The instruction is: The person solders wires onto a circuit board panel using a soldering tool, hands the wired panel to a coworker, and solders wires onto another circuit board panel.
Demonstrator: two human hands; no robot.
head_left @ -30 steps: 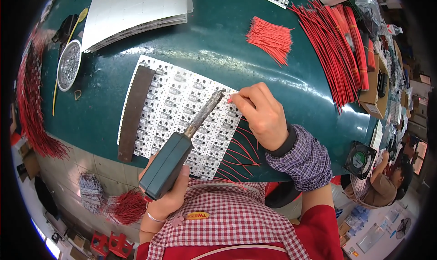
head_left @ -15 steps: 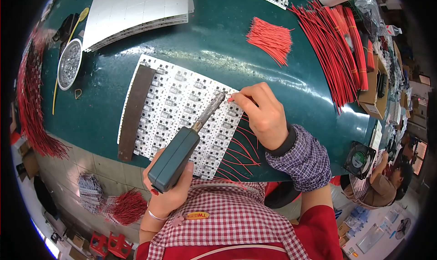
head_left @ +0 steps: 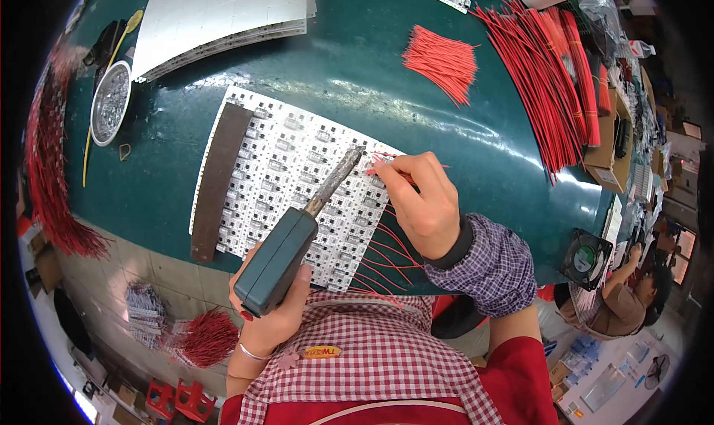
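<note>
My left hand [head_left: 288, 315] is wrapped round a dark green soldering gun [head_left: 280, 260], whose tip reaches the upper right part of a white circuit board panel [head_left: 290, 183]. Rows of small components cover that panel. Close to the tip, at the panel's right edge, my right hand [head_left: 428, 205] pinches a thin red wire [head_left: 376, 162] between thumb and forefinger. Several red wires [head_left: 393, 248] trail from the same edge below my right hand. Across the panel's left side lies a dark brown strip [head_left: 221, 183].
Back left stands a stack of white panels [head_left: 223, 23], beside a bowl of silvery bits [head_left: 111, 104]. Short red wires [head_left: 440, 64] form a pile at the back; long red wire bundles [head_left: 532, 83] lie to the right. A small black fan [head_left: 587, 258] sits near the right edge.
My right hand has shifted slightly toward me, and red wire now shows beyond its fingers. The soldering gun has moved a little to the left.
</note>
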